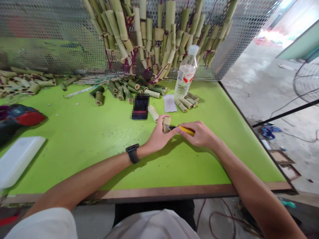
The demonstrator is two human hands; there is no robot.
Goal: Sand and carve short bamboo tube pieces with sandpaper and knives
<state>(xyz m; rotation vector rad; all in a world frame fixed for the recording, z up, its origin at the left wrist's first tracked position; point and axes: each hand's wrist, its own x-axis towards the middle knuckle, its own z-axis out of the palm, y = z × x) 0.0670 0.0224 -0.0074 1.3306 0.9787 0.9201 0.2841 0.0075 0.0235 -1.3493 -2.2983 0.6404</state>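
Observation:
My left hand (159, 135), with a black watch on its wrist, is closed around a short pale bamboo piece (166, 123). In my right hand (199, 133) is a yellow utility knife (186, 130), its dark tip against or very near the bamboo's side. The left thumb reaches across to the front of the knife. Just behind the left hand lies another pale bamboo piece (153, 113). A dark phone (140, 107) rests to the left of that piece, and a small sheet of paper (169, 103) lies beyond the hands.
A water bottle (185, 73) stands behind several cut bamboo pieces (187, 101). Green bamboo lengths (121, 89) lie along the back, below bamboo strung on a perforated metal panel (67, 43). At left are a red-and-black power tool (27, 115) and a white box (21, 159).

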